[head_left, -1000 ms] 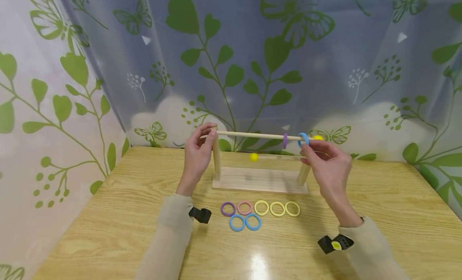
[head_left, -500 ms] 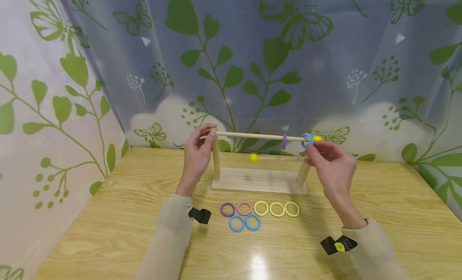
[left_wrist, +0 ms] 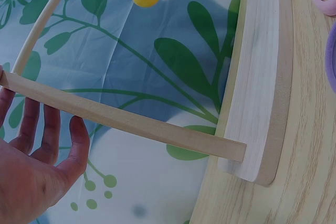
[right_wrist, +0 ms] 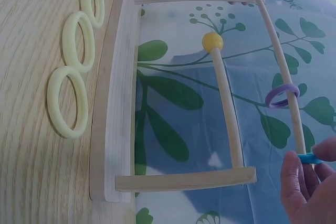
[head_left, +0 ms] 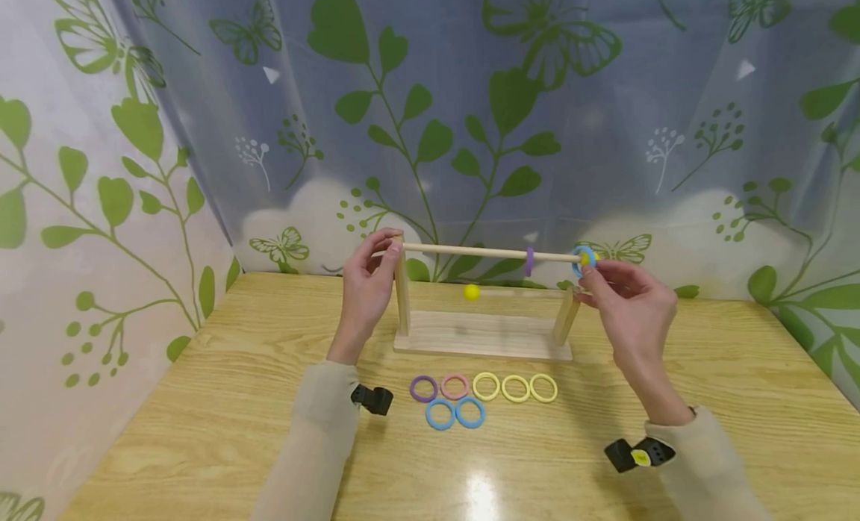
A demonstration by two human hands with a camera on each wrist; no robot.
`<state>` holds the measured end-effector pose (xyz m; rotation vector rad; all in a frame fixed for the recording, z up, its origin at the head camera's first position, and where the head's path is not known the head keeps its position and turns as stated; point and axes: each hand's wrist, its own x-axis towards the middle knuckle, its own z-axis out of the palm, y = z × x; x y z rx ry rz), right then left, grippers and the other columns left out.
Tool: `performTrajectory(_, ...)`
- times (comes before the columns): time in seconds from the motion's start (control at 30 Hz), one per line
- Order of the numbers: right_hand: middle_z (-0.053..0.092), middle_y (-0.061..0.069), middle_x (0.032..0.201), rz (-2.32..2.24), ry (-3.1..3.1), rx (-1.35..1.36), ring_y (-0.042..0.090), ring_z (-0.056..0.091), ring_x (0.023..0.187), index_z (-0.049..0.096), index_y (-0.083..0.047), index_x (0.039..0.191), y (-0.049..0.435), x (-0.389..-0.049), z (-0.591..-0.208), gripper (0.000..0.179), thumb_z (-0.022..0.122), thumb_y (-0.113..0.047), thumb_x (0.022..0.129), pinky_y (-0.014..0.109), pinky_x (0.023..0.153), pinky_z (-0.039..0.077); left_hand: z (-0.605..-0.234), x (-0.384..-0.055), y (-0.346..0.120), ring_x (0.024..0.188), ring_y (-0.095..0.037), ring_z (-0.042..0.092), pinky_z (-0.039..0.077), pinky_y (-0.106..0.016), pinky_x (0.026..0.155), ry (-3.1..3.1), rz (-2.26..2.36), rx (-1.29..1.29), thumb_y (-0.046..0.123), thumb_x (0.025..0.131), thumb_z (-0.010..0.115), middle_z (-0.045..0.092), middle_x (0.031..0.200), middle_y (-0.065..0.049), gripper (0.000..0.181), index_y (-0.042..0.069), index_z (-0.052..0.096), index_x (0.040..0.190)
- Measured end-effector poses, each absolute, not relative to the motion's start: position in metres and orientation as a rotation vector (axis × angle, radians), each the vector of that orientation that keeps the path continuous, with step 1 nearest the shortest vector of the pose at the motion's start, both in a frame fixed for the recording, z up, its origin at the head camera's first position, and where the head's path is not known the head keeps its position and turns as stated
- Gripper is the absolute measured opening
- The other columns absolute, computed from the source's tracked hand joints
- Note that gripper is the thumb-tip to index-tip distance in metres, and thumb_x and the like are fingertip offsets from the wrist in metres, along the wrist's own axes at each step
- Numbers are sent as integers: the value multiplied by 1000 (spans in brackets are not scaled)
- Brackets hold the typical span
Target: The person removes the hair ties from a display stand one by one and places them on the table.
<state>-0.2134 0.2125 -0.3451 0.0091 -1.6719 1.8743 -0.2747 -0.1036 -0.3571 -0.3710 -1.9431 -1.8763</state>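
In the head view, my left hand (head_left: 369, 278) grips the top of the left post (head_left: 403, 293) of a wooden stand. From that post a wooden rod (head_left: 463, 249) runs right, with a purple ring (head_left: 529, 261) hanging on it. My right hand (head_left: 634, 304) pinches a blue ring (head_left: 575, 263) at the rod's right end, where a yellow ball shows through the ring. The right wrist view shows this blue ring (right_wrist: 308, 158) edge-on between thumb and fingers. A lower rod (head_left: 517, 293), tipped with a yellow ball (head_left: 472, 292), extends left from the shorter right post (head_left: 566, 319).
The stand's base (head_left: 480, 345) sits on a wood-grain table (head_left: 269, 431). In front lie a purple ring (head_left: 413, 390), a pink ring (head_left: 443, 390), several yellow rings (head_left: 475, 390) and two blue rings (head_left: 428, 416). Behind hangs a leaf-print curtain (head_left: 430, 95).
My right hand has slid the blue ring rightward along the upper rod to the yellow ball at its end. My left hand and the purple ring have stayed in place.
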Motion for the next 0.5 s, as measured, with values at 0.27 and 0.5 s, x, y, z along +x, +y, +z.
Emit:
performTrajectory(0.27,76,-1,82,1866,-1671,-33,9,74,70,73,9,99,217,-215,-345,17,79,0,85,26,62,61,-356,-275,-103,91,-12,65,54,-23,79,-1943,-1869,-362,16,105,59,66,114,-10,26,7,68,127)
performTrajectory(0.5,76,-2,84,1853,-1665,-47,11,75,72,73,7,97,221,-216,-346,15,80,1,85,24,61,61,-356,-274,-103,93,-13,66,54,-24,79,-1950,-1860,-366,17,105,59,66,115,-12,26,7,68,127)
